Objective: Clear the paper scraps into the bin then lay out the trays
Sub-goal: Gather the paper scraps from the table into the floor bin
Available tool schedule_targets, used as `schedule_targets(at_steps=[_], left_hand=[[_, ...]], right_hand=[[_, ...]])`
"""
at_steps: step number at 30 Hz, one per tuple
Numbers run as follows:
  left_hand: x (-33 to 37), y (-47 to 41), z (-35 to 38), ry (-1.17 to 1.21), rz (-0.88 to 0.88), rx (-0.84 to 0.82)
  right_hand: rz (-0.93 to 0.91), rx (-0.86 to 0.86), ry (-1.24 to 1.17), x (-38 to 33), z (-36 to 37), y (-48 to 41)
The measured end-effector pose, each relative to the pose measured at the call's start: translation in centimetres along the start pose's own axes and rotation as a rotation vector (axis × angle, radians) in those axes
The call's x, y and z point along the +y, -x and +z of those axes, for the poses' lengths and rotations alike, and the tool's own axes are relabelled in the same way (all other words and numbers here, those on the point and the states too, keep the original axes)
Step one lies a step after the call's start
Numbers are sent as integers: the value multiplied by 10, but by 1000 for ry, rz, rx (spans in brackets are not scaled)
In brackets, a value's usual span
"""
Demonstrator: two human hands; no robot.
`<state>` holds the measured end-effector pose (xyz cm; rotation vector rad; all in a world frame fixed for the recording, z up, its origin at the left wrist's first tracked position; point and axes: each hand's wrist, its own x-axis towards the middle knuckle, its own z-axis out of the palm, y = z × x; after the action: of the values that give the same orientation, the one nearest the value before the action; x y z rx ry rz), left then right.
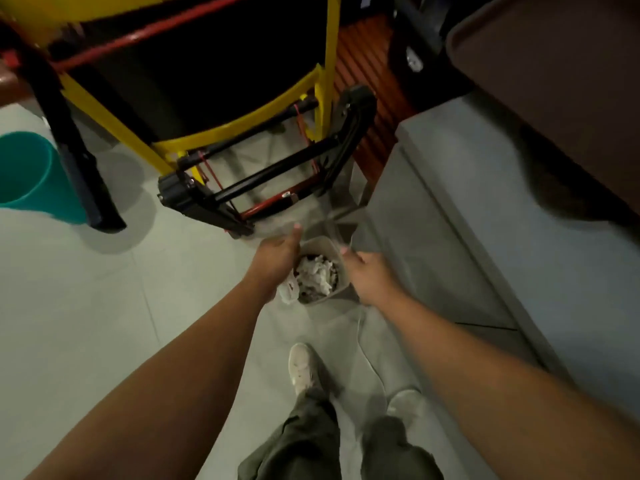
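A small grey bin [322, 241] stands on the floor tiles, filled with white paper scraps [317, 273]. A white scrap [289, 289] hangs over its left rim. Both my hands reach down over it. My left hand [277, 258] and my right hand [370, 275] each grip one side of a faint see-through tray [332, 216] tilted above the bin's far edge; its outline is hard to make out. A brown tray [554, 64] lies on the surface at the top right.
A folded black trolley [263, 181] leans against a yellow frame [242, 123] just beyond the bin. A teal bucket [27, 171] stands at the left. A grey ledge [485, 202] runs along the right. My shoes [303, 367] are below the bin.
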<state>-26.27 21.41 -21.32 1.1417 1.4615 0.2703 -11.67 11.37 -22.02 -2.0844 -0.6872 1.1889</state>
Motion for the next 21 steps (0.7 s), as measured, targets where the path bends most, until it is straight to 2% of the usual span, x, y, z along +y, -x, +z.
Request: schedule_targets(at_steps=[3,14,21], left_hand=[[-36,-46,15,-16,-13,-88],[-189,-188,77,80,-131,-51],[-228,-233,86,376,-286,-87]], right_hand=[[28,24,35,34,20,-37],[6,27,234,148,98,-130],[44,11,164,193,124,-160]])
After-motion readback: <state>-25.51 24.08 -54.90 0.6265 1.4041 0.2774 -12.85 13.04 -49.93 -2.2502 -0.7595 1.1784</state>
